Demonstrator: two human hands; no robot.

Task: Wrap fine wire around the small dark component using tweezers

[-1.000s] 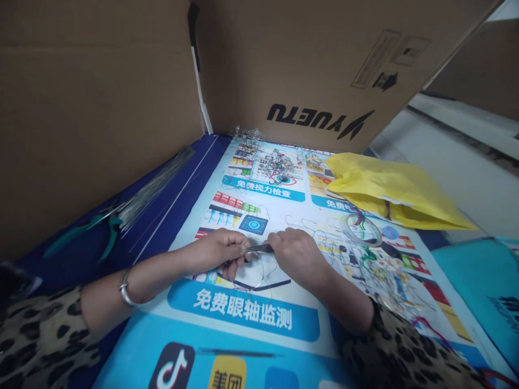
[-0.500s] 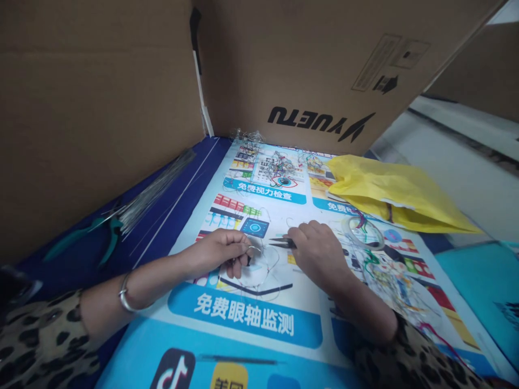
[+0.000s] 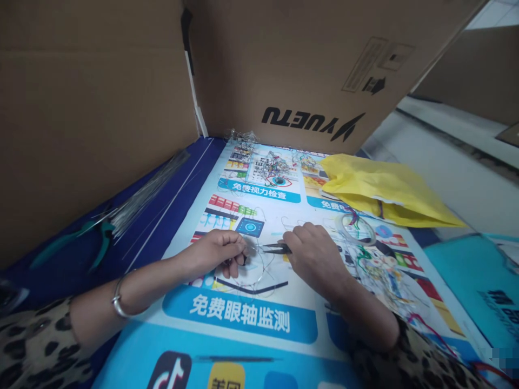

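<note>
My left hand (image 3: 227, 253) is closed, its thumb and forefinger pinching a thin wire (image 3: 259, 249) that curves out from the fingertips. Wrapped in my right hand (image 3: 314, 256) is a pair of needle-nose pliers (image 3: 278, 248), with only the dark jaws showing. The jaws point left, slightly parted, and their tips are close to the wire at my left fingertips; whether they touch it I cannot tell. More fine wire loops over the printed sheet (image 3: 300, 292) below both hands. A silver bangle (image 3: 117, 298) circles my left wrist.
Left lie a bundle of straight wires (image 3: 148, 189) and teal-handled pliers (image 3: 103, 246). Tangled wire heaps (image 3: 275, 165) sit at the back, near a cardboard wall (image 3: 251, 65). To the right are a tape roll (image 3: 371, 237), a yellow bag (image 3: 389, 189) and a teal bag (image 3: 466, 281).
The pliers in my right hand have moved left, closer to my left fingertips. My left hand keeps its pinch on the wire. The whole view has shifted slightly.
</note>
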